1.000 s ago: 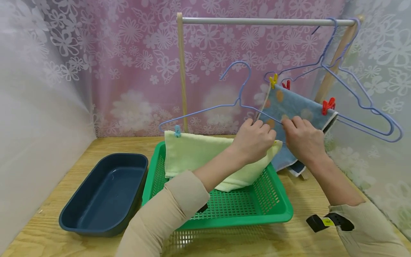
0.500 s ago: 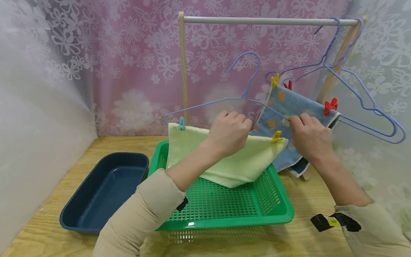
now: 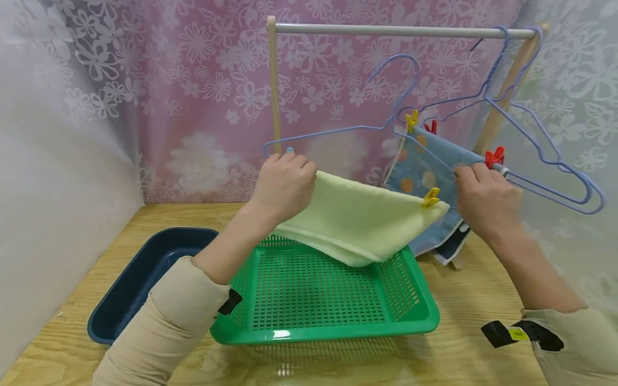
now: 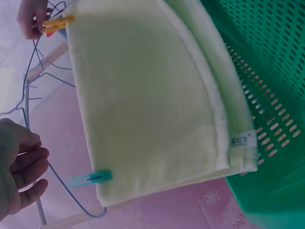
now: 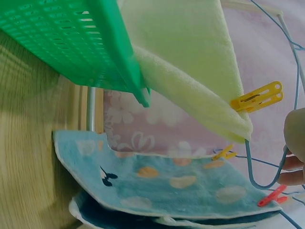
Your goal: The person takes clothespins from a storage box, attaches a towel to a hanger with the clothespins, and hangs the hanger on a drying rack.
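Note:
My right hand (image 3: 490,203) grips the right end of a blue-lilac wire clothes hanger (image 3: 333,132). A pale yellow towel (image 3: 367,220) hangs folded over its lower bar, held by a yellow clothespin (image 3: 431,197) at the right and a light-blue clothespin (image 4: 93,178) at the left. My left hand (image 3: 285,185) is in front of the towel's left end. In the left wrist view its fingers (image 4: 31,167) are loosely bent, overlapping the wire, and hold nothing. The towel's lower edge hangs over the green basket (image 3: 318,335).
Two more hangers (image 3: 536,145) hang on the rack's rail (image 3: 386,29). A blue patterned towel (image 3: 429,161), pinned with red and yellow clothespins, hangs there behind my right hand. A dark blue tub (image 3: 113,300) stands left of the basket on the wooden table (image 3: 463,343).
The hanger with its towel has risen and shifted right in my right hand. My left hand has moved left along the towel, from near its middle to its left end.

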`<state>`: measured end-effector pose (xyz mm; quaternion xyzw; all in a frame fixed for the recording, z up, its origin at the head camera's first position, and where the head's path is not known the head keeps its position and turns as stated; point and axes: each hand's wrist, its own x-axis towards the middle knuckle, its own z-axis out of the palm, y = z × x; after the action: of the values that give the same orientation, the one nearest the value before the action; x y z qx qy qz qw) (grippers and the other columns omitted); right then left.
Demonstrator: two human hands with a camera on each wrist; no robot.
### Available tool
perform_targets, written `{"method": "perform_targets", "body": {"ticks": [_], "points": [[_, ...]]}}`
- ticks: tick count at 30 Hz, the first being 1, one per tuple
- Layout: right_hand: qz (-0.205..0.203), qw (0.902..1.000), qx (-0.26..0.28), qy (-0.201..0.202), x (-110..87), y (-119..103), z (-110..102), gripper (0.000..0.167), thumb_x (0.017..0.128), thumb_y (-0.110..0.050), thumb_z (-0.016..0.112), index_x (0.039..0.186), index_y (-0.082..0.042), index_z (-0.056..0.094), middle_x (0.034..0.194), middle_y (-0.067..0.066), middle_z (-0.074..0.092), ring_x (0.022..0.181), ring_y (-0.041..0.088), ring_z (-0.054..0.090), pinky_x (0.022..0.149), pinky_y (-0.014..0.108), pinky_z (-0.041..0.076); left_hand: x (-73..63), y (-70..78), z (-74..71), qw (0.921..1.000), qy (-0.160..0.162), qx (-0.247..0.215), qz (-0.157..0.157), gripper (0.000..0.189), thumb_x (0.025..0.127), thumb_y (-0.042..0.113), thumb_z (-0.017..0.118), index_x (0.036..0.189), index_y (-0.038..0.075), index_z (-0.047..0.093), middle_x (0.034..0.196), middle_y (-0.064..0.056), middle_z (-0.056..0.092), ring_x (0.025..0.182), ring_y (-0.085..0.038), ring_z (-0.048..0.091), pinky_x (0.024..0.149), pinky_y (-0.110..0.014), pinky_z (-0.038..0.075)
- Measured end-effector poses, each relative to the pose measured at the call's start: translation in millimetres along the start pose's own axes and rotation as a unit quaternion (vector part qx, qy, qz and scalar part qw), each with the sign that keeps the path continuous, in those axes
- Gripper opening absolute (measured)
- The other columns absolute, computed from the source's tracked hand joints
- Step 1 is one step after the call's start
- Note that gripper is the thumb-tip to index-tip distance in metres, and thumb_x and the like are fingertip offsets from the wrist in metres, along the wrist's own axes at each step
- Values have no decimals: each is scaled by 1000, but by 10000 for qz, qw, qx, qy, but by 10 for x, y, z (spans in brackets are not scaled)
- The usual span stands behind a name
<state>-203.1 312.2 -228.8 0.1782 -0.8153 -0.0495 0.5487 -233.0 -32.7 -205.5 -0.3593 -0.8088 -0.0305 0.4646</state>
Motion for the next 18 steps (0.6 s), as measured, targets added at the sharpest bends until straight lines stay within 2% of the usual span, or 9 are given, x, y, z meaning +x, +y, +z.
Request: {"method": "perform_targets", "body": {"ticks": [4, 8, 10, 15, 18], "points": [[184, 9998, -76, 4, 11, 55, -81, 7, 85, 0, 56, 89, 5, 59, 78, 24, 56, 62, 47, 53, 36, 56, 35, -94, -153, 13, 9996, -88, -85, -251, 17, 84, 5, 58, 67, 4, 61, 63, -4, 59, 56, -20, 52, 49, -28, 36], [347, 9991, -202, -126, 14, 116, -185, 10, 87, -2, 52, 89, 5, 58, 79, 23, 56, 60, 47, 52, 35, 56, 32, -153, -297, 69, 9972, -254, -287, -637, 18, 82, 2, 58, 65, 3, 59, 59, -6, 55, 52, -22, 46, 48, -30, 33], [386, 9989, -245, -129, 19, 144, -233, 10, 88, -3, 51, 87, 5, 58, 77, 23, 55, 57, 47, 50, 33, 55, 29, -179, -369, 106, 9949, -387, -424, -826, 17, 83, 2, 57, 67, 2, 61, 61, -8, 57, 53, -23, 47, 49, -31, 36], [377, 9980, -506, 1, 53, 220, -341, 18, 91, -6, 44, 82, 4, 56, 72, 21, 52, 49, 45, 46, 28, 45, 19, -203, -512, 186, 9849, -845, -796, -1288, 12, 86, 2, 57, 80, -3, 66, 73, -13, 62, 62, -27, 54, 54, -34, 47], [419, 9968, -675, -59, 99, 267, -419, 20, 92, -7, 42, 82, 5, 55, 74, 23, 53, 49, 46, 46, 28, 45, 18, -179, -572, 215, 9755, -1196, -900, -1612, 12, 87, 1, 55, 83, -4, 65, 74, -15, 61, 62, -26, 52, 54, -34, 47]]}}
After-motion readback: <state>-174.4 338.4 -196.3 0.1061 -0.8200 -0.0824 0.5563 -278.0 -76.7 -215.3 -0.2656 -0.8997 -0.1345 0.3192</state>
